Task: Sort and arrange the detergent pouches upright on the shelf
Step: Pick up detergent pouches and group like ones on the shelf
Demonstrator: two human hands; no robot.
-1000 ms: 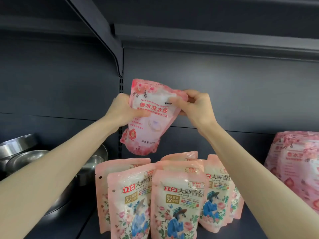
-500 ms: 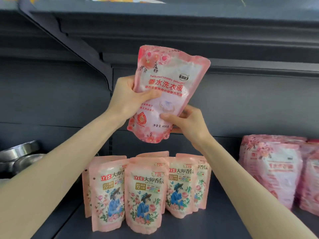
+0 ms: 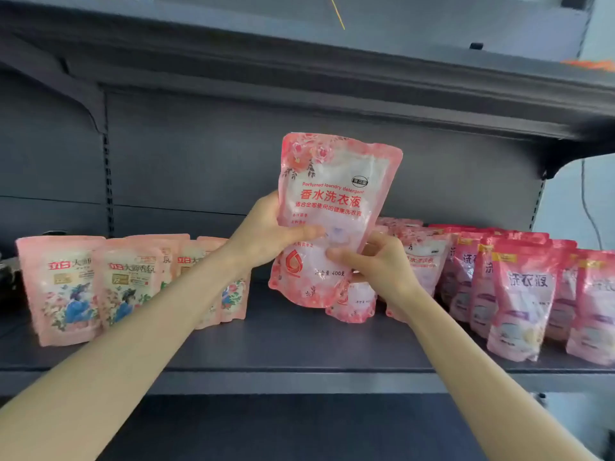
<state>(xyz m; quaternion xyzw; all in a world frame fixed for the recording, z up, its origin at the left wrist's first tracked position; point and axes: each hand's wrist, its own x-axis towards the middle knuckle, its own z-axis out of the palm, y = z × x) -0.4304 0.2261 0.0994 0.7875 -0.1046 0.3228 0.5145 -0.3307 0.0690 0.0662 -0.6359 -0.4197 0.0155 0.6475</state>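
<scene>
Hidden / unclear first.
- Your left hand (image 3: 266,237) grips the lower-left edge of the held pouch (image 3: 332,207). The thumb lies across the front; the fingers go behind, unseen.
- Your right hand (image 3: 376,264) pinches the pouch's lower right, thumb in front, fingers curled behind.
- The right hand + wrist block most of the pale pink pouches (image 3: 422,257) standing just behind. Only their tops + part of one label show.
- One low pouch (image 3: 356,304) peeks out under the held pouch, below your right hand. Its upper half is hidden.
- Held pouch: upright, slight tilt, front toward you, raised off the shelf (image 3: 299,347) as far as the view shows. Print is washed out near your thumbs; "400" is legible near the base.

Around the hands.
- Left of the hands: peach pouches (image 3: 63,287), upright in a row. Your left forearm crosses in front of the ones nearest the hands, so these are part hidden. Small print is blurred.
- Far left, at the frame edge: a dark object, cut off. Can't tell what it is.
- Right of the hands: darker pink pouches (image 3: 522,294), upright, packed close, several deep. Back rows are mostly masked by the front ones; the last is cut off by the frame edge.
- Above the hands: upper shelf (image 3: 299,61) w/ bracket (image 3: 83,94) at left. Something orange sits on its top right, cut off, unidentifiable.
- A cable (image 3: 589,207) hangs beyond the shelf's right end.
</scene>
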